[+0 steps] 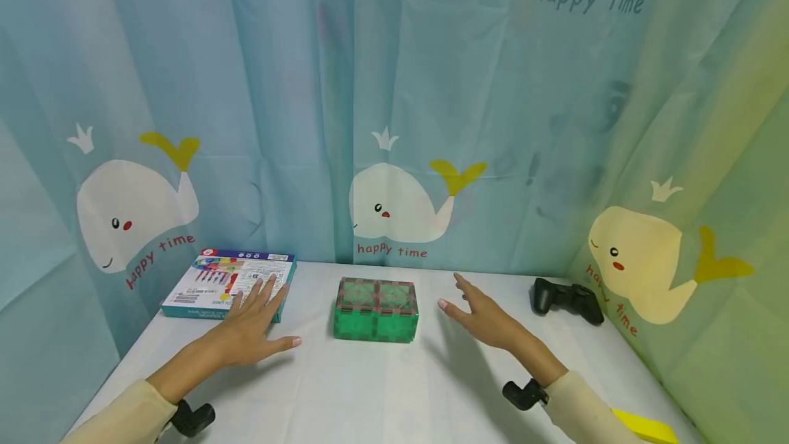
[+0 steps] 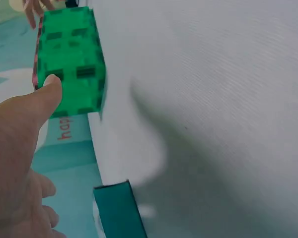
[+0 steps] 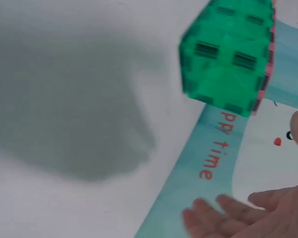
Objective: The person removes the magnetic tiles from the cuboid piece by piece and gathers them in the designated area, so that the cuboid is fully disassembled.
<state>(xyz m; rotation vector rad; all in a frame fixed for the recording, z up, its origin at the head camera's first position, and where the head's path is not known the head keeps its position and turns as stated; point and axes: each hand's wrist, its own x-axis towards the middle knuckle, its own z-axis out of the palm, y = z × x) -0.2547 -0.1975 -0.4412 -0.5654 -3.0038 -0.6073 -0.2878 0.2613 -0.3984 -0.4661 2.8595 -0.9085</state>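
A block of translucent green magnetic tiles with a reddish-edged top sits on the white table between my two hands. To its left, my left hand hovers with fingers spread and thumb pointing toward the block, apart from it in the head view. Its fingertips overlap the printed box from above; whether they touch it I cannot tell. On the other side, my right hand is held in the air with fingers extended and holds nothing. Both wrist views show the green block beyond the fingers.
A black game controller lies at the right rear of the table. Near the right sleeve is a yellow object, partly cut off by the frame. A blue curtain with whale prints hangs right behind the table's back edge.
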